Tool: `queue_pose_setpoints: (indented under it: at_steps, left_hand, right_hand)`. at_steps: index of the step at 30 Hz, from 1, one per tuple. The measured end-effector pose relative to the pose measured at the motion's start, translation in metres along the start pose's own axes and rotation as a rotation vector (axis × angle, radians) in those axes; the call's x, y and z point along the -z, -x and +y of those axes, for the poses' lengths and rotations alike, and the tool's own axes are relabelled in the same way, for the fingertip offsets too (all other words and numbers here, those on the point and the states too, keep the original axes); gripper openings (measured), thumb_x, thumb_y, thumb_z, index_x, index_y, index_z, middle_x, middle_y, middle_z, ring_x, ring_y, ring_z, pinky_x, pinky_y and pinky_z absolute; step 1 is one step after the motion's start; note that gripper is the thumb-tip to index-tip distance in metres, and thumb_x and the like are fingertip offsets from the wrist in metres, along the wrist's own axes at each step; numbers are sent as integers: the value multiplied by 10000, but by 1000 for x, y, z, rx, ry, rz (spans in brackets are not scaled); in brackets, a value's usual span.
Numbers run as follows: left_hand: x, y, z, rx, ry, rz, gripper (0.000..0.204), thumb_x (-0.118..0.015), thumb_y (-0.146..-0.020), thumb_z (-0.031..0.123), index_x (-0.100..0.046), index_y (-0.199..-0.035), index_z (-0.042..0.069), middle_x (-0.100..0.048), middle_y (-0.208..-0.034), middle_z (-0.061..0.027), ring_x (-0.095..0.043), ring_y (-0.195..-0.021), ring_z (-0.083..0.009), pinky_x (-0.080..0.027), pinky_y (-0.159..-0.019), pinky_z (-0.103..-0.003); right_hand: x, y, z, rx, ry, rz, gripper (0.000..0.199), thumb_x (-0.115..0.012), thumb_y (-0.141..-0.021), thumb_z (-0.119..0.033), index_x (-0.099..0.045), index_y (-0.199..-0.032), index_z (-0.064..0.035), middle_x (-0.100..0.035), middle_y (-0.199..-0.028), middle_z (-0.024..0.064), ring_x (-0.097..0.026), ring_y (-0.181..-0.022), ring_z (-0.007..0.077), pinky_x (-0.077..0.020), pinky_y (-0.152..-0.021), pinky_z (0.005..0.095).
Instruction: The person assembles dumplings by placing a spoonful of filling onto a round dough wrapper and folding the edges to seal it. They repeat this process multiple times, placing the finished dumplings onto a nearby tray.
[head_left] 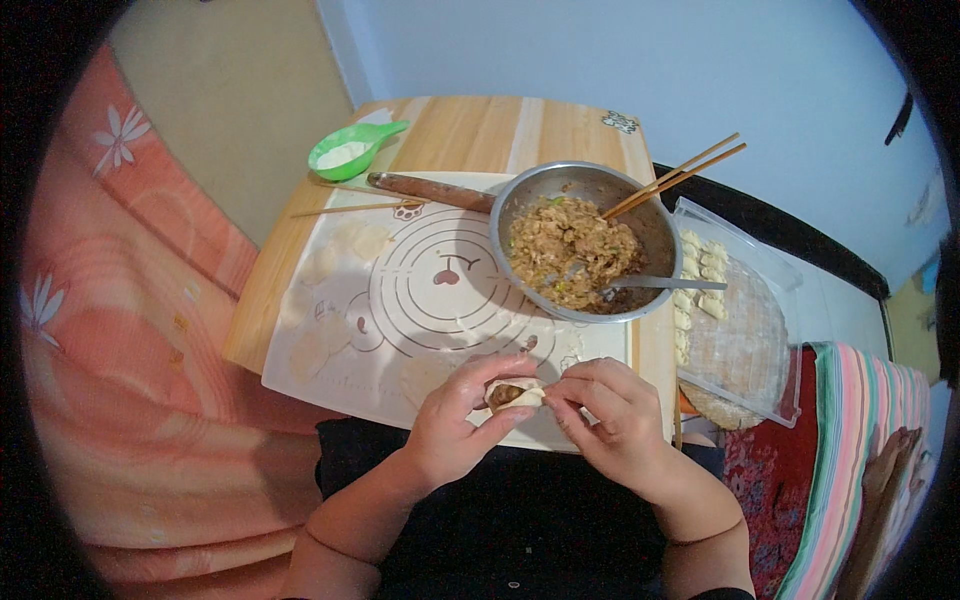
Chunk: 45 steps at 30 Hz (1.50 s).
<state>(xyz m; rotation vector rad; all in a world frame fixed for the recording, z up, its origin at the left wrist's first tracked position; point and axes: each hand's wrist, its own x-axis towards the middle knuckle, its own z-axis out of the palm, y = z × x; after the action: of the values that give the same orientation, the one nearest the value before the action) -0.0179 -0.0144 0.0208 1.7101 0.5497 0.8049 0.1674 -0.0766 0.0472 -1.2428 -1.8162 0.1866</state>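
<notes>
A partly folded dumpling (512, 394) with brown filling showing in its opening sits in my left hand (462, 407), thumb and fingers curled round it. The fingertips of my right hand (610, 412) pinch the dough at its right end. Both hands are over the near edge of the white pastry mat (330, 375), which has printed rings and a bear face. Just beyond them stands a steel bowl (505, 255) of minced filling (570, 245), with a pair of chopsticks (690, 177) and a metal spoon (668, 283) in it. Pale dough wrappers (318, 352) lie on the mat's left side.
A rolling pin (425, 190) rests against the bowl's left side. Farther left are a green scoop of flour (350, 153) and a loose chopstick (350, 209). To the right, a clear tray (755, 395) holds rows of finished dumplings (690, 300). Orange patterned fabric (140, 420) borders the wooden table (255, 305).
</notes>
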Motion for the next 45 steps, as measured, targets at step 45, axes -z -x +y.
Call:
queue_pose_setpoints:
  at_steps: [45]
  left_hand:
    - [4,-4,-2,-188,-373,-41,339,-715,-765,115,-514,-1034,73,-574,-1132,-114,-586,-1013,-279,-501,-809,-347]
  right_hand:
    - [6,-7,-6,-4,6,-229,232,-664,-706,37,-645,-924,-40,-630,-953,105,-628,-825,271,-531,-693,345]
